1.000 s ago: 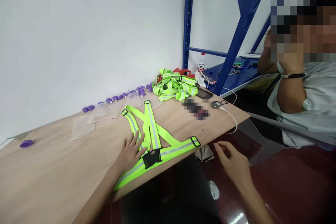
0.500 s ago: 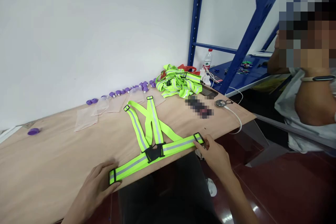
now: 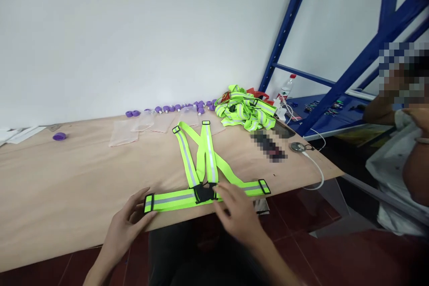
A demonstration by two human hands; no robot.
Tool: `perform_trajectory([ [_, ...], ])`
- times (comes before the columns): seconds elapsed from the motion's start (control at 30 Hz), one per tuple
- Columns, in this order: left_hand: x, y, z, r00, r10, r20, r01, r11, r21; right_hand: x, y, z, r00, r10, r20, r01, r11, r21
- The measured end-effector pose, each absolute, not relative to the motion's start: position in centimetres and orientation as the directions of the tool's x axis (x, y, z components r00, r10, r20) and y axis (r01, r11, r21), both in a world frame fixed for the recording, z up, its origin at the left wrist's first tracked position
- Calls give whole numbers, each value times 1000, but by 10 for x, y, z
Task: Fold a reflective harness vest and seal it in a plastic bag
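A neon yellow-green harness (image 3: 174, 197) with grey reflective stripes lies flat near the table's front edge, two straps reaching toward the wall. Its black buckle (image 3: 205, 192) sits where the straps meet the waist band. My left hand (image 3: 129, 219) is at the band's left end, thumb and fingers apart around the black slider there; whether it grips the band is hard to tell. Over the band just right of the buckle is my right hand (image 3: 236, 214), slightly blurred, fingers apart and nothing held between them.
Behind lie a heap of similar harnesses (image 3: 246, 111), clear bags (image 3: 124, 133) and several purple items (image 3: 167, 108). A round device (image 3: 297, 146) with a white cable is at the right. Blue shelving (image 3: 318, 111), a bottle (image 3: 286, 87) and a seated person (image 3: 395, 156) are beyond.
My right hand has left the band's right end and moved left to beside the buckle. The band now lies more level in view. The camera view has shifted and tilted.
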State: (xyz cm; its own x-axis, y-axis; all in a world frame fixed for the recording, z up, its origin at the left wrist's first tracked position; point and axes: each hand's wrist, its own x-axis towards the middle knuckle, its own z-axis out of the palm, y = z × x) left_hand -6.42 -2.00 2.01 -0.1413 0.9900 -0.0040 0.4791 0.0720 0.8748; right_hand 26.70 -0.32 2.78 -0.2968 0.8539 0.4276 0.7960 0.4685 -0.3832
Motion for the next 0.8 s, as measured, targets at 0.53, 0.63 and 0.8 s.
perform_trajectory([
  [0.53,37,41,36,-76,985,153,-32,-156,987,217,-6,16,-596,763,250,755,639,-150],
  [0.63,78,55,41,226,969,101,157,-139,978,217,-9,4,-563,772,294,781,614,-117],
  [0.8,116,63,37,475,880,19,415,-243,877,222,-17,-10,-524,820,229,805,565,-183],
])
